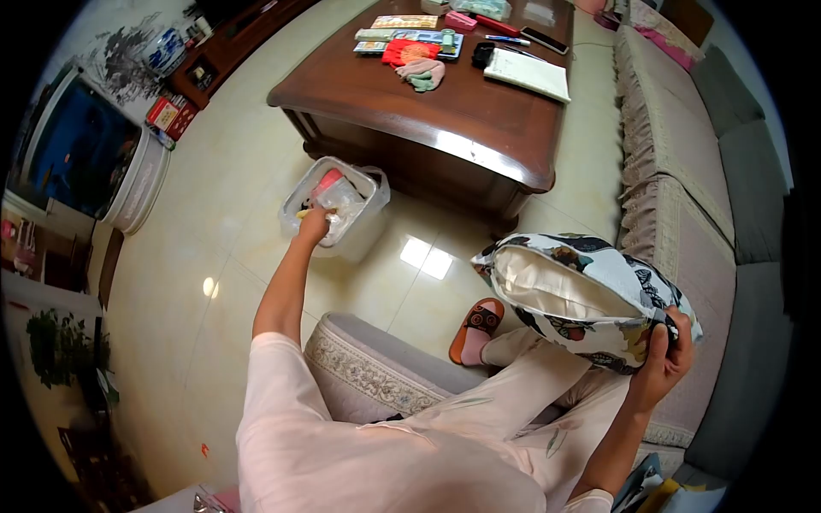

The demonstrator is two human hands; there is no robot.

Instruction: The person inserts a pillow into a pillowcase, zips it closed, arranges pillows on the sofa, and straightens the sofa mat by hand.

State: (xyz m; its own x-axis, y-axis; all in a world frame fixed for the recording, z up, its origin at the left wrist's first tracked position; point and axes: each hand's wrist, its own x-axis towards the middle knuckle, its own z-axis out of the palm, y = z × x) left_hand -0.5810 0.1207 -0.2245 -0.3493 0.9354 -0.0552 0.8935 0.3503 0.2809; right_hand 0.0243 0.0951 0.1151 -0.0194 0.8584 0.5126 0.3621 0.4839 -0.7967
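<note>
Your right hand (669,346) pinches the edge of the open pillow (573,295) near the sofa (680,209). Your left hand (315,224) is over the bin (366,226), but I can't tell its grip. Wide floor (197,227) spreads left; the desk (410,111) edge is just beside the bin.

Left hand (315,224) at bin (359,229), right hand (669,352) gripping cushion (590,292) (patterned)

Glossy pale floor tiles (192,214) separate a wooden table (359,86) from a sofa (676,145).
</note>
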